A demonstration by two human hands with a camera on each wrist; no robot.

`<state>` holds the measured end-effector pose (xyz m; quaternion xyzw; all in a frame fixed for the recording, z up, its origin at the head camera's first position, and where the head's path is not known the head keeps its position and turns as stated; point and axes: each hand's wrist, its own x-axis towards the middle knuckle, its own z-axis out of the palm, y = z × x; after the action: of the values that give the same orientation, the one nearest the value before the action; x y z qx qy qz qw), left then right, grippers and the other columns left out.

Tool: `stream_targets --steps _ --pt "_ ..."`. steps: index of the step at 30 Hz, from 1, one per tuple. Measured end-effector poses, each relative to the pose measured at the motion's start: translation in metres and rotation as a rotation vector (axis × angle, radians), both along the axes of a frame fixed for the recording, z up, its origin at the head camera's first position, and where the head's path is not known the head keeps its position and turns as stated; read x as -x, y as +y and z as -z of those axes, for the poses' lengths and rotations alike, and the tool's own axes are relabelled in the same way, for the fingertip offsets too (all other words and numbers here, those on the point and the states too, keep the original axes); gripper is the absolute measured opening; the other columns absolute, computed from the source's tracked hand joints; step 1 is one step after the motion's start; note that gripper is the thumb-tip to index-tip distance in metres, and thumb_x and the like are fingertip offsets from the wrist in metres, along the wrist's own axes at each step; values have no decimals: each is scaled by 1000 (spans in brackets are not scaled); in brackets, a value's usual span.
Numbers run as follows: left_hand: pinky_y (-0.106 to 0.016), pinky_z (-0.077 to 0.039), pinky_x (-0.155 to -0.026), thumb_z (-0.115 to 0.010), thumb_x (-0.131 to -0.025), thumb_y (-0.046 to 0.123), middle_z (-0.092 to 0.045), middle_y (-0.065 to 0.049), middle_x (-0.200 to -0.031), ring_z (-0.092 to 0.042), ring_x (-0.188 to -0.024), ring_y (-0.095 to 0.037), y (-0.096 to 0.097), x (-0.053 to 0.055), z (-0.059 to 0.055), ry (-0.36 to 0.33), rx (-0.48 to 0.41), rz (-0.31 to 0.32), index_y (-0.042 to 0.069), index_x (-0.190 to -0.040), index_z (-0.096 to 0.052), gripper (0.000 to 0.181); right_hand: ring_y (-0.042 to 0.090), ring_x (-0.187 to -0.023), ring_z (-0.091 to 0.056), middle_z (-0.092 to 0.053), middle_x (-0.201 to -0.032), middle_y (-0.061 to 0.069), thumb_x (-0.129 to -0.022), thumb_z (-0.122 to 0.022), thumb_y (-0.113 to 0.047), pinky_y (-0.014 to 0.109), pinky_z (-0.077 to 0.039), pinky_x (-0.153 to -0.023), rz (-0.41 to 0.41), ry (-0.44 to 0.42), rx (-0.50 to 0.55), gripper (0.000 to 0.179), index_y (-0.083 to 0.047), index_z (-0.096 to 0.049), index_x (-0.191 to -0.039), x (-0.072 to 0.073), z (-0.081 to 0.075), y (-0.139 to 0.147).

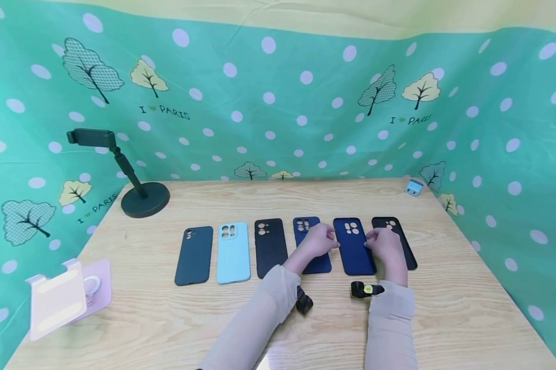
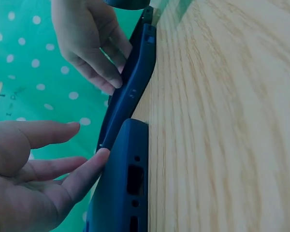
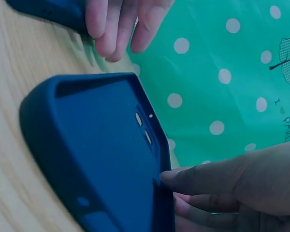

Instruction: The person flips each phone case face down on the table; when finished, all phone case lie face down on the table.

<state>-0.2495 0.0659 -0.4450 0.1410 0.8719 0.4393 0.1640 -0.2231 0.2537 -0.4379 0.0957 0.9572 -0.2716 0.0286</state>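
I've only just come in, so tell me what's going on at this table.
A person's right hand pinches the right edge of a dark blue case, fifth from the left among six phone cases in a row on a wood-grain table. The left hand, fingers loosely extended, is by that case's left edge, above the fourth case; whether it touches either is hard to tell.

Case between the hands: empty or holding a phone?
Empty: in the right wrist view, the blue case shows its bare inside, nothing fitted in it.
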Motion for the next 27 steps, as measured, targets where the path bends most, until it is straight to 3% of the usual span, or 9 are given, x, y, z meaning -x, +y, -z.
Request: stream_targets --steps 7,16,24,27 --pt "-27 -55 -86 -71 -87 9 -65 -11 -111 -65 -98 -19 8 1 4 -40 12 -23 -5 -129 -57 46 18 -65 -58 -68 -92 18 -90 -59 -4 23 -42 -53 18 -16 23 17 4 -68 -103 2 3 0" --pt "-25 -53 -82 -69 -89 9 -63 -6 -101 -62 -90 -14 13 3 8 -37 25 -55 -4 -126 -59 41 21 -72 -60 -68 -94 20 -92 -59 -2 24 -47 -54 11 -17 60 15 5 -67 -103 1 1 0" --pt "-22 -59 -64 -64 -91 3 -64 -13 -106 -72 -77 -20 16 2 13 -176 -153 -149 -6 -137 -48 49 18 -72 -61 -68 -88 15 -90 -63 -1 25 -52 -57 14 -30 128 17 5 -68 -105 1 4 -2" --pt "-20 -59 -60 -64 -91 4 -65 -13 -107 -72 -74 -19 15 1 13 -184 -170 -176 -5 -138 -47 51 17 -72 -61 -67 -86 13 -89 -64 -1 25 -54 -59 29 -52 171 19 5 -67 -107 3 5 -4"
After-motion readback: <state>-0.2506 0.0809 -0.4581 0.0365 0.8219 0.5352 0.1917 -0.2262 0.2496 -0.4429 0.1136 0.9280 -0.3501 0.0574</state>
